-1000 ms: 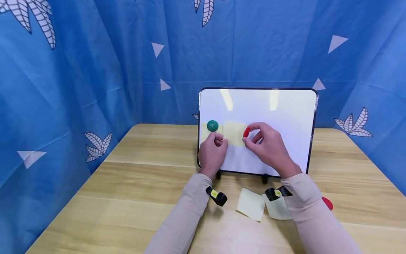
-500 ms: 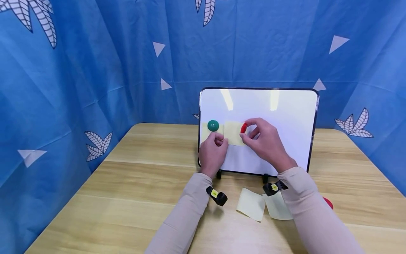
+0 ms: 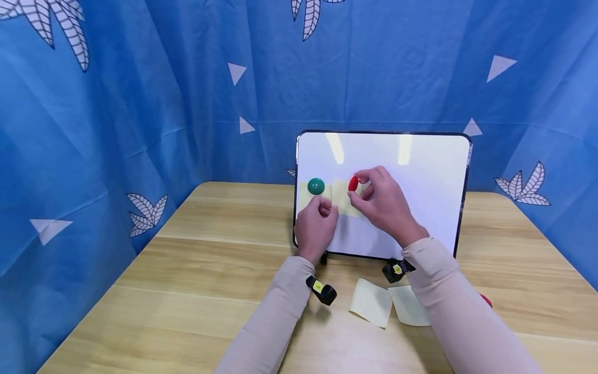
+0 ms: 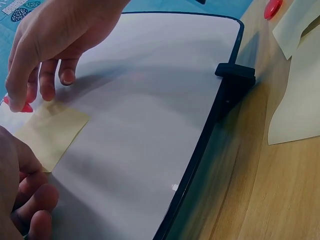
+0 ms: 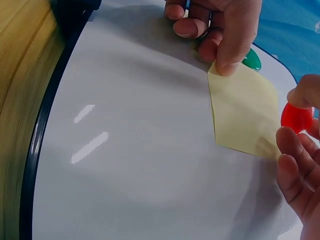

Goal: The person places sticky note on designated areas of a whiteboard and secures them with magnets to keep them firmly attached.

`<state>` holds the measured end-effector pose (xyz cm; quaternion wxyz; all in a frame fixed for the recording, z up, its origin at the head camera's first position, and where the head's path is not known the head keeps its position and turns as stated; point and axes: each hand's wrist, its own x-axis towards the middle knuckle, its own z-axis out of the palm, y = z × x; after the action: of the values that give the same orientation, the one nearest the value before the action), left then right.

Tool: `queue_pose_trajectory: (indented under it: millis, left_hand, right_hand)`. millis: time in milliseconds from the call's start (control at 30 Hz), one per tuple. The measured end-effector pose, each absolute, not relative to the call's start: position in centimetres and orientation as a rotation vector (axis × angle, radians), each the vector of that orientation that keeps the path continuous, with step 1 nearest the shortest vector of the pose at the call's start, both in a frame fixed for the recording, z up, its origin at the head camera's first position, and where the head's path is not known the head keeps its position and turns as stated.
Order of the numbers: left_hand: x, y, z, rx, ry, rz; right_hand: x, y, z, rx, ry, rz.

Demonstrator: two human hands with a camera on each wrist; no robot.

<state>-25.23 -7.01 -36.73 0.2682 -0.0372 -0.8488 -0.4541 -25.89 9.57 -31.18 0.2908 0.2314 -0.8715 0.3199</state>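
A framed whiteboard [image 3: 420, 202] stands on the table. My left hand [image 3: 315, 228] pinches the lower left corner of a pale yellow paper note [image 5: 245, 110] against the board. Between thumb and fingertips my right hand [image 3: 385, 208] grips a round red magnet [image 3: 353, 184], on edge over the note's upper part in the head view. A green round magnet [image 3: 315, 186] sits on another yellow note [image 3: 303, 195], just left of the first; my left fingers hide part of that one.
On the wooden table [image 3: 187, 291] before the board lie two more notes, a left one [image 3: 372, 303] and a right one [image 3: 410, 305], partly behind the right sleeve. Another red magnet [image 3: 487, 299] peeks out beside that sleeve. A blue curtain [image 3: 397, 67] hangs behind.
My right hand has moved left and slightly up with the red magnet, from the note's right edge to over its upper part. The left hand has stayed at the note's corner.
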Motion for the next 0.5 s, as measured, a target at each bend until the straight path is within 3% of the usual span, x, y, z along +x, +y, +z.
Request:
queue_pose_trajectory:
  millis: [500]
  left_hand:
    - [-25.24, -7.01, -36.72, -0.090, -2.285, -1.239]
  right_hand:
    - [-26.49, 8.96, -30.89, 0.549, -2.360, 0.768]
